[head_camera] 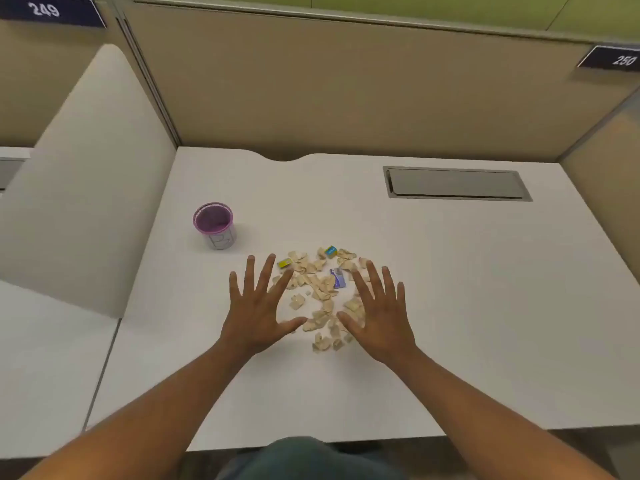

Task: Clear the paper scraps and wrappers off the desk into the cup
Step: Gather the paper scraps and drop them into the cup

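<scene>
My left hand [259, 308] and right hand [377, 311], both spread flat and empty, flank the pile of paper scraps [320, 296] and wrappers [338, 278] on the worktop [450, 306]; gathering seems just begun; next, scoop toward the purple-rimmed cup [214, 226], far-left

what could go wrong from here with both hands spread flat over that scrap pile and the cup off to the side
1. The paper scraps lie loose and scattered; sweeping them together between the left hand and right hand could scatter some.
2. The purple-rimmed cup stands apart, beyond the left hand, with a narrow mouth: handfuls may spill in transit.
3. The small wrappers among the scraps might be missed.
</scene>
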